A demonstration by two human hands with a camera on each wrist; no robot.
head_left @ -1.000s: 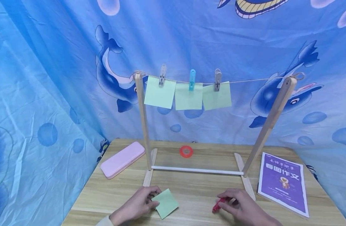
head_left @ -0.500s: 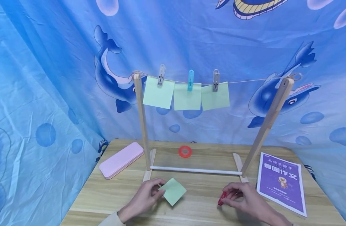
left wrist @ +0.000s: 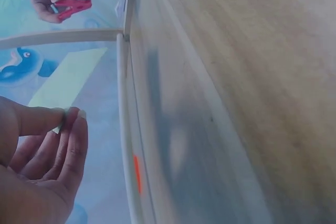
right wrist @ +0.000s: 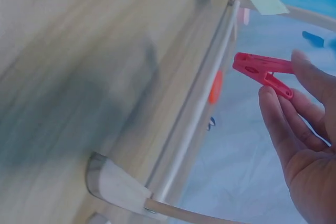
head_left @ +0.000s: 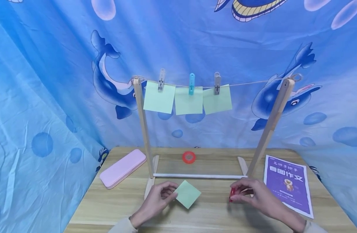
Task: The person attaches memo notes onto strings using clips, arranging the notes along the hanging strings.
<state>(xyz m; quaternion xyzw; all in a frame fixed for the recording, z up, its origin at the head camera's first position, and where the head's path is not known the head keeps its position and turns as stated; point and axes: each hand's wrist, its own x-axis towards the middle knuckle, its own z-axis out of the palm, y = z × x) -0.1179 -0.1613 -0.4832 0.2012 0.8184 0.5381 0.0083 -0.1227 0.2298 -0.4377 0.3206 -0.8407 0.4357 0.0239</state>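
My left hand pinches a green square of paper by one corner, between thumb and fingers, above the table. In the left wrist view the paper stretches away from the fingertips. A red clothespin is pinched in my right hand; the right wrist view shows the clothespin with thumb and fingers on its two handles. Overhead, a string carries three green papers, the left one under a clear clothespin, the middle under a blue one, the right under a grey one.
Wooden posts hold the string, joined low by a white rod. On the table lie a pink case at left, a red tape roll behind the rod and a purple booklet at right. A blue curtain hangs behind.
The left hand has moved right and forward with the paper, lifting it. My right hand has also come forward with the red clothespin, turning it more upright. The head view has shifted slightly.
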